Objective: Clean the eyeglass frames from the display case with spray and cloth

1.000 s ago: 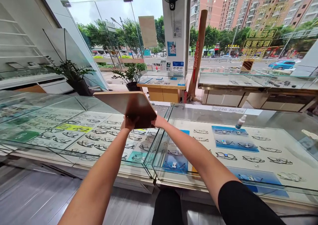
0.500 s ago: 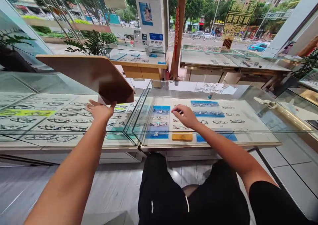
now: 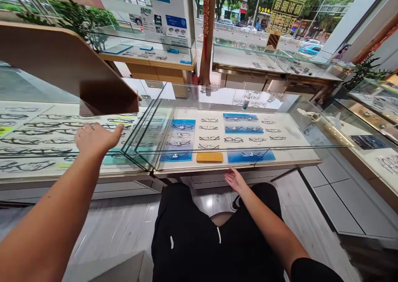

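A brown, wood-edged board on a short base, like the back of a tabletop mirror (image 3: 62,62), stands tilted over the glass display case at the left. Just below its base, my left hand (image 3: 96,139) is open over the glass, thumb spread out to the right, and it looks apart from the board. My right hand (image 3: 235,180) is near the front edge of the counter, above my lap, fingers loosely stretched and holding nothing. Under the glass in front of it lie a yellow case (image 3: 209,157) and a blue card (image 3: 251,156) with eyeglasses on it.
Rows of eyeglasses (image 3: 209,127) fill the glass display case (image 3: 314,143). A small bottle (image 3: 245,101) appears behind it. More cases (image 3: 146,60) stand by the window, with a wooden post (image 3: 205,37) between them. Another counter (image 3: 357,157) is at the right.
My left hand has come away from the board's base and drawn back a little. My right hand has dropped from over the glass to the counter's front edge. The view has tilted down and shifted right.
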Demonstrator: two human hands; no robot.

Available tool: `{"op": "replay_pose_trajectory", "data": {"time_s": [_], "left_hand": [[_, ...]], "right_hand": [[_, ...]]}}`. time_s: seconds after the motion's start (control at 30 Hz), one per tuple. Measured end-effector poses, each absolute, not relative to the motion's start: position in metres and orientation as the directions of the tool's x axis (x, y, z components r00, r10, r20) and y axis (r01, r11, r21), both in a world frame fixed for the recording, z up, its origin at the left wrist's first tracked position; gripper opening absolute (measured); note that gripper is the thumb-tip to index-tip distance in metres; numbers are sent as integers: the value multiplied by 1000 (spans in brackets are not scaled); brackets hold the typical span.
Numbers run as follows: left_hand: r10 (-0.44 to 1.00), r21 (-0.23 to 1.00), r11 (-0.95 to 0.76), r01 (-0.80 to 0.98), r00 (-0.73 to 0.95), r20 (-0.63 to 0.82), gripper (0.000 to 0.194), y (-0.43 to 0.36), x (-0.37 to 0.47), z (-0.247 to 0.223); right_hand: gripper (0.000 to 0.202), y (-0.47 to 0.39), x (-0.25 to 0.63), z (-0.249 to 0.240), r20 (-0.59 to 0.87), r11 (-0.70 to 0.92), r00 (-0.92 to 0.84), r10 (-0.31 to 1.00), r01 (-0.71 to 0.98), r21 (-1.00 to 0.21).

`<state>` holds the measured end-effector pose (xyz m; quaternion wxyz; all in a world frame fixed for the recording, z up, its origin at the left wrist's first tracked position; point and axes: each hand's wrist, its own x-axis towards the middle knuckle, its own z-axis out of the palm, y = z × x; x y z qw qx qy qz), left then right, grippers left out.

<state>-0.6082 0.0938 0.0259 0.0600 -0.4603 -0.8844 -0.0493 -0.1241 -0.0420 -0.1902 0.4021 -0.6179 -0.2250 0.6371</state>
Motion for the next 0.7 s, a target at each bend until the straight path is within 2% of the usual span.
{"op": "replay_pose_trajectory", "data": {"time_s": [0.17, 0.37, 0.53, 0.7], "left_hand": [[787, 3, 608, 794, -603, 127, 108, 97, -614, 28], [841, 11, 530, 848, -527, 123, 103, 109, -627, 25], [838, 29, 534, 845, -534, 111, 104, 106, -625, 25], [849, 36, 515, 856, -516, 117, 101, 103, -623, 26]], "right_hand": [[36, -27, -103, -218, -652, -539, 195, 732, -421, -730], [38, -30, -108, -238, -678, -474, 248, 692, -553, -685], [35, -46, -111, -234, -706, -479, 238, 667, -590, -651], [36, -96, -103, -216, -744, -583, 127, 656, -541, -606]]}}
